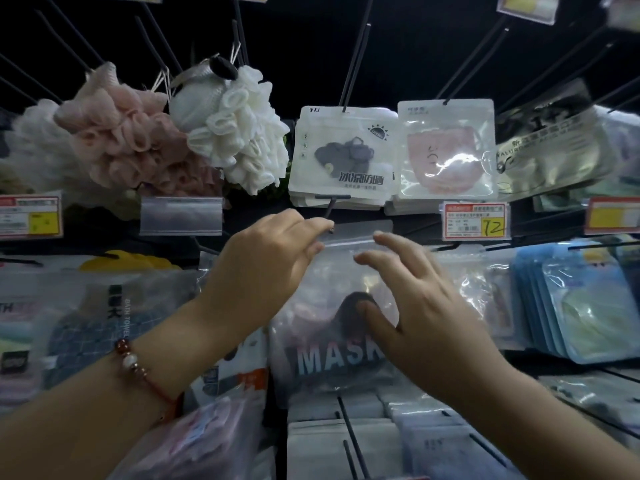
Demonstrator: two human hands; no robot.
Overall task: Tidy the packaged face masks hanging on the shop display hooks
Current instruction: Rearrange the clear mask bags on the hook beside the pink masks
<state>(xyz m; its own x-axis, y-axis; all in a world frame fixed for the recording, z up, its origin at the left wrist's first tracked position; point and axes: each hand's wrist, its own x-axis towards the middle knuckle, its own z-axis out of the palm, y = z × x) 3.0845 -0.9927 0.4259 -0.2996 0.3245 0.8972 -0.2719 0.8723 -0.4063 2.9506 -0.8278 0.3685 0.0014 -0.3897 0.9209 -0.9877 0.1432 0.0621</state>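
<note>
A clear mask packet (332,327) printed "MASK", with a dark mask inside, hangs in the middle of the display. My left hand (266,261) pinches its top left corner right at the tip of a black display hook (329,211). My right hand (422,306) hovers over the front of the packet with fingers spread; its thumb touches the plastic. Above hang a white packet with a grey mask (341,157) and a clear packet with a pink mask (446,150), each on its own hook.
Pink (128,140) and white bath puffs (235,129) hang at upper left. Blue packets (571,306) are stacked at right, bath towel packs (90,323) at left. Price tags (476,221) sit on hook ends. More packets on hooks (349,441) lie below.
</note>
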